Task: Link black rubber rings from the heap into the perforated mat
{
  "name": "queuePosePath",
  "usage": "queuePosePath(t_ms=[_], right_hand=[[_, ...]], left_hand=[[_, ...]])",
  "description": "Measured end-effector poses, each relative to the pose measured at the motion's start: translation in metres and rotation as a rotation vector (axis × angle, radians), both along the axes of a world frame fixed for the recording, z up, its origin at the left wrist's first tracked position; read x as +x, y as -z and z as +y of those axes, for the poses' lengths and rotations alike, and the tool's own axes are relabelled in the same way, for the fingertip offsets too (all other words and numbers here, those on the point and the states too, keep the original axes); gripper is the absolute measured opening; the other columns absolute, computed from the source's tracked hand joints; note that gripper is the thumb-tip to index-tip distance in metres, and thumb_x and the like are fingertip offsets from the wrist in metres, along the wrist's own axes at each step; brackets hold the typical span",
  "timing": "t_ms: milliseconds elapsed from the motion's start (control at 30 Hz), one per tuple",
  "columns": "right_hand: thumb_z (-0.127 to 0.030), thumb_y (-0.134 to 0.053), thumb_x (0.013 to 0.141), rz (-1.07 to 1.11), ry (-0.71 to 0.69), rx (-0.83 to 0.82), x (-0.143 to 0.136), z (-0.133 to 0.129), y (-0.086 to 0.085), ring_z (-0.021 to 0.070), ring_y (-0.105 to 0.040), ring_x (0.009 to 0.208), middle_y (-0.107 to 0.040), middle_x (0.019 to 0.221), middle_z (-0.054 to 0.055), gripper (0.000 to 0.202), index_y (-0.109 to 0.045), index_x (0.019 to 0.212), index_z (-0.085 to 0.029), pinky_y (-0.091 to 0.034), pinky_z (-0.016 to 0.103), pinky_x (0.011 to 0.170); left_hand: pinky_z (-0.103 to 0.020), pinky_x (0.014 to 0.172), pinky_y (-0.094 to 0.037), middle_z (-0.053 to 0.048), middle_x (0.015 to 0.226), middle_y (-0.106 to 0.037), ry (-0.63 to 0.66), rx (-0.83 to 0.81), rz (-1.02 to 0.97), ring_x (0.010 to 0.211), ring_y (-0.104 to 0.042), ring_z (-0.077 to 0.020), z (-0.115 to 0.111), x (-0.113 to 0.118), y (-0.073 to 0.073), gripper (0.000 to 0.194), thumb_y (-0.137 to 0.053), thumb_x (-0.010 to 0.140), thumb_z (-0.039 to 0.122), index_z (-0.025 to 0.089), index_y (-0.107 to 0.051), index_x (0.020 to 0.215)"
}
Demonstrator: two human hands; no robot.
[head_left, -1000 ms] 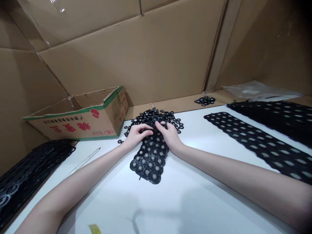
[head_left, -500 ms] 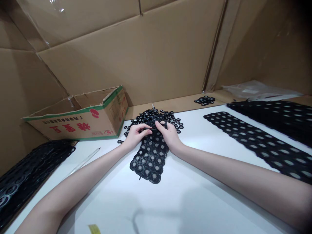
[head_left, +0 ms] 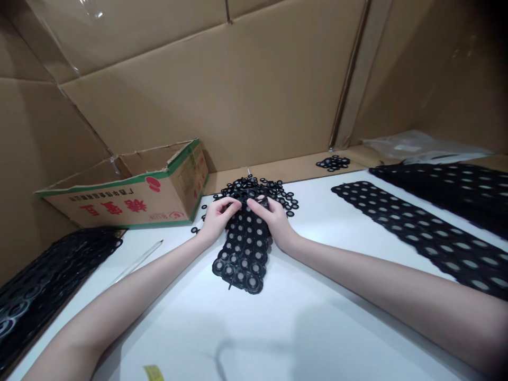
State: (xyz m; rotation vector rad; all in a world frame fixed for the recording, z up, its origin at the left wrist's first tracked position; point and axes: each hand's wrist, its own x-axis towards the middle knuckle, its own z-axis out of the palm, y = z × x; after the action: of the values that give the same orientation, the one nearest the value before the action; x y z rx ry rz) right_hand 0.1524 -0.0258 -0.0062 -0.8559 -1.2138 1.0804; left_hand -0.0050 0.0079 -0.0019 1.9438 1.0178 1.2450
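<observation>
A black strip of joined rings [head_left: 242, 259] lies on the white table, its near end toward me and its far end between my hands. My left hand [head_left: 216, 217] pinches the strip's far left edge with thumb and index finger. On the right side, my right hand [head_left: 273, 217] is closed on the same strip, its thumb on top near the left fingertips. Just beyond the fingers spreads a pile of loose black rings [head_left: 242, 184]. The small details between the fingertips are too fine to make out.
An open cardboard box [head_left: 130, 203] stands at the back left, above a dark ring stack [head_left: 59, 280]. A clear stick [head_left: 138, 259] lies nearby. Long ring sheets [head_left: 416, 227], a small ring heap [head_left: 333, 163] and a plastic bag [head_left: 420, 148] are at the right. Cardboard walls [head_left: 238, 95] rise behind.
Both hands have shifted slightly left and away from me, with the strip drawn a little the same way. The left fingertips have moved up toward the ring pile.
</observation>
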Motion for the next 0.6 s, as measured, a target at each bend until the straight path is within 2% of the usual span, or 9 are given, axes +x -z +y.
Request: queuePosePath(t_ms=[200,400,600], right_hand=[[-0.050,-0.061,0.073,-0.125,0.054,0.065,-0.001,0.001,0.003,0.0144,-0.047,0.067,-0.052,0.067,-0.002,0.033,-0.052,0.069,-0.019,-0.037,0.027,0.062],[-0.050,-0.057,0.077,-0.205,0.060,0.116,-0.002,0.003,0.005,0.0149,-0.047,0.065,-0.052,0.064,-0.001,0.035,-0.052,0.063,-0.019,-0.037,0.028,0.063],[-0.051,-0.059,0.075,-0.206,0.093,0.100,-0.004,0.007,0.011,0.0178,-0.052,0.070,-0.058,0.071,0.001,0.033,-0.056,0.073,-0.019,-0.041,0.030,0.067]], left_hand=[[-0.025,0.069,-0.041,-0.002,0.075,-0.065,-0.024,-0.020,-0.043,0.073,-0.055,-0.0153,0.001,-0.001,0.000,0.023,-0.060,0.078,0.038,0.015,-0.065,0.074],[-0.024,0.065,-0.038,-0.001,0.070,-0.062,-0.050,-0.006,-0.046,0.069,-0.051,-0.0140,0.000,-0.001,-0.001,0.023,-0.059,0.079,0.036,0.015,-0.063,0.071],[-0.025,0.066,-0.039,-0.001,0.071,-0.062,-0.067,0.010,-0.020,0.071,-0.051,-0.0147,-0.002,-0.001,-0.002,0.024,-0.059,0.078,0.038,0.015,-0.063,0.072]])
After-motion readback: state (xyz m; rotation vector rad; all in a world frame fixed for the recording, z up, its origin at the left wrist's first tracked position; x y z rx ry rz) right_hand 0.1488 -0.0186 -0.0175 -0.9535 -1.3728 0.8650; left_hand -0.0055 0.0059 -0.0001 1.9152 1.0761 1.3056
